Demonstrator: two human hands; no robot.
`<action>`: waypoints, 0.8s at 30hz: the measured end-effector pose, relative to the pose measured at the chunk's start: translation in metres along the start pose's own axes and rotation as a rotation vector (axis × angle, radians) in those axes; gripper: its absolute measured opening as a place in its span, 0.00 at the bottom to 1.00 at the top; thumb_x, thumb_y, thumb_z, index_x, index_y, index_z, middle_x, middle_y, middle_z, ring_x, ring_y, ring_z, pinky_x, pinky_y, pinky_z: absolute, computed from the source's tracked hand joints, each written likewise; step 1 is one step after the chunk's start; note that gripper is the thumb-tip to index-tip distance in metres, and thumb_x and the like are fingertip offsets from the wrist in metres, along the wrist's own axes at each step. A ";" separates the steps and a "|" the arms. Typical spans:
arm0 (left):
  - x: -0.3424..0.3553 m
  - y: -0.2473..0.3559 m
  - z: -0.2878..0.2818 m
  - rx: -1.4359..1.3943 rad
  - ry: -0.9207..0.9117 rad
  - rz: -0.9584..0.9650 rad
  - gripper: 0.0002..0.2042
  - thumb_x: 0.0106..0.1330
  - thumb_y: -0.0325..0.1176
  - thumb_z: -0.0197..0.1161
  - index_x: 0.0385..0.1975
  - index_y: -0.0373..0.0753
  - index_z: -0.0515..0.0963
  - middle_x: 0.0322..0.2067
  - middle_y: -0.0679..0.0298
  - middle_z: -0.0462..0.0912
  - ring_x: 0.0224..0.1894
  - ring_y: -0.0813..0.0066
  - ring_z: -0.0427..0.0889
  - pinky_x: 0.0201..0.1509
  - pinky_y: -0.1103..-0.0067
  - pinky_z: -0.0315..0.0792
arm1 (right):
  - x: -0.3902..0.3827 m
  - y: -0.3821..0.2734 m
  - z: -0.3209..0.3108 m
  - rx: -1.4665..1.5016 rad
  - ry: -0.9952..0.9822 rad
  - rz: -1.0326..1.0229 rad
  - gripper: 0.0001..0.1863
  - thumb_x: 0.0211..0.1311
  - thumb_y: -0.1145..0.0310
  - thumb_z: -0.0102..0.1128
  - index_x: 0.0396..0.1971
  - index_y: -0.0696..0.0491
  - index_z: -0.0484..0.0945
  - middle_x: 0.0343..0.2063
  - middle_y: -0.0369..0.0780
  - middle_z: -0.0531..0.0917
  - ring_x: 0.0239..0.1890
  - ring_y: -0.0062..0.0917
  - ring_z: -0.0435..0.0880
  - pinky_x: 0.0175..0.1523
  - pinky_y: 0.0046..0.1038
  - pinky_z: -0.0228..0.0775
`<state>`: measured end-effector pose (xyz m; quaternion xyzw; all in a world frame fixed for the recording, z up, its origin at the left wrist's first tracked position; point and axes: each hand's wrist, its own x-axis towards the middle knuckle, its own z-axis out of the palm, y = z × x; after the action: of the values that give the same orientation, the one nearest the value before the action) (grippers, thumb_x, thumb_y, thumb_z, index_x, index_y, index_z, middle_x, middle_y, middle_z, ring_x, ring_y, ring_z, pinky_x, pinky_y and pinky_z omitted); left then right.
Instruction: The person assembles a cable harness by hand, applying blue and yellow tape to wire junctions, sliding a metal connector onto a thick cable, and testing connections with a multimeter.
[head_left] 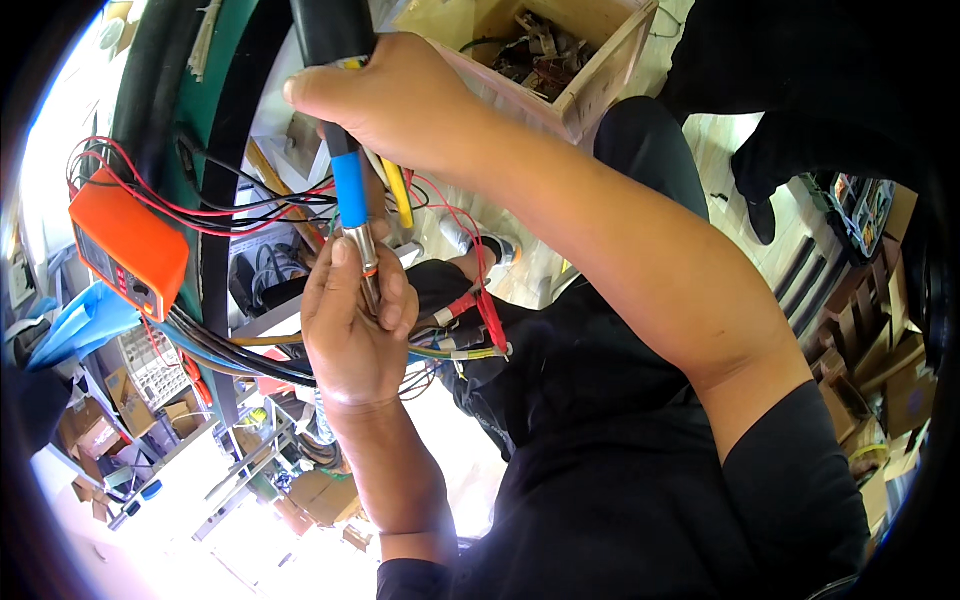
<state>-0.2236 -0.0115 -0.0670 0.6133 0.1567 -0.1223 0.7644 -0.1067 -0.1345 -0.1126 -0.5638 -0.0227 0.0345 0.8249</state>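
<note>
My left hand [360, 315] pinches a shiny metal cable terminal [358, 240] with an orange-red ring near its lower part. Directly above the terminal is a blue sleeve [348, 188] on a black cable. Higher up, my right hand [410, 105] wraps round this cable, just under a thicker black tube [332, 30]; its thumb points left. A yellow strip [397, 192] hangs below the right palm. To the left sits an orange meter [155, 235] with red and black leads. Red clips [490, 318] are near the striped yellow-green wire, right of my left hand.
A wooden box [600, 75] of scrap pieces stands on the floor ahead. A bundle of dark cables [235, 350] runs behind my left wrist. Another person's shoe [762, 220] and an open tool case [850, 215] are at the right, with cardboard pieces [905, 350] nearer.
</note>
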 end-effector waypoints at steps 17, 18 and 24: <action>0.001 0.000 -0.001 0.012 -0.012 0.000 0.18 0.77 0.38 0.41 0.52 0.29 0.68 0.24 0.63 0.70 0.19 0.86 0.62 0.20 0.88 0.58 | 0.001 -0.006 -0.004 -0.082 0.005 0.033 0.23 0.45 0.53 0.63 0.12 0.62 0.78 0.12 0.45 0.78 0.18 0.32 0.79 0.28 0.32 0.71; -0.001 0.000 0.002 0.029 0.019 -0.006 0.18 0.77 0.39 0.41 0.52 0.28 0.68 0.23 0.63 0.70 0.19 0.86 0.62 0.20 0.88 0.58 | 0.000 -0.006 -0.005 -0.095 0.003 0.033 0.23 0.45 0.53 0.63 0.12 0.62 0.78 0.12 0.45 0.78 0.18 0.32 0.79 0.28 0.32 0.71; -0.006 0.002 -0.003 0.098 -0.015 -0.005 0.18 0.77 0.38 0.44 0.50 0.27 0.70 0.20 0.70 0.64 0.16 0.89 0.56 0.18 0.90 0.52 | 0.000 -0.005 0.000 0.031 0.016 0.001 0.24 0.45 0.53 0.63 0.12 0.63 0.77 0.11 0.43 0.77 0.16 0.28 0.78 0.25 0.31 0.69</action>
<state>-0.2283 -0.0083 -0.0638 0.6487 0.1462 -0.1363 0.7343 -0.1067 -0.1365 -0.1083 -0.5512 -0.0151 0.0309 0.8336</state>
